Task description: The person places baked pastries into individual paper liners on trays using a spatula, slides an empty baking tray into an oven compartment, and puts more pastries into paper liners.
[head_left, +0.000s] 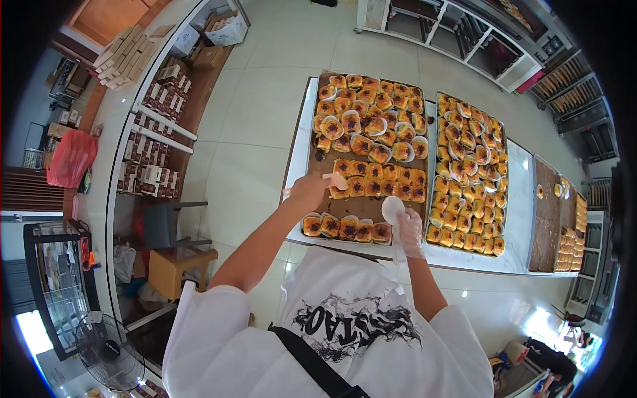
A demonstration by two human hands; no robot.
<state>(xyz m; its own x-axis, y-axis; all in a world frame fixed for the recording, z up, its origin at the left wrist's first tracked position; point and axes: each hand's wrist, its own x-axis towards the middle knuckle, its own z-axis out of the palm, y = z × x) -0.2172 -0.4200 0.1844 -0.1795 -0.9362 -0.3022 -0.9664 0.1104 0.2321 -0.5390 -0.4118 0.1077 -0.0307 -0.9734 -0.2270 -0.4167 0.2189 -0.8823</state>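
My left hand (309, 192), bare, is closed around a pale, flat scraper-like tool (336, 181) whose exact kind I cannot make out. Its tip touches the left end of a block of golden buns (378, 178) with dark topping, which stand close together without paper cups. My right hand (411, 232) wears a clear plastic glove and grips white paper baking cups (393, 208), apparently a stack. Both hands are over the brown-lined baking tray (325, 211). A row of buns in paper cups (348, 229) lies at its near edge, and several more cupped buns (361, 116) fill its far part.
To the right, a second tray of buns (467, 172) shares the white table (519, 199). Another tray (547, 212) stands farther right. Left are a grey chair (162, 225), a wooden stool (176, 268) and shelves of boxes (142, 162). A person (554, 361) is at lower right.
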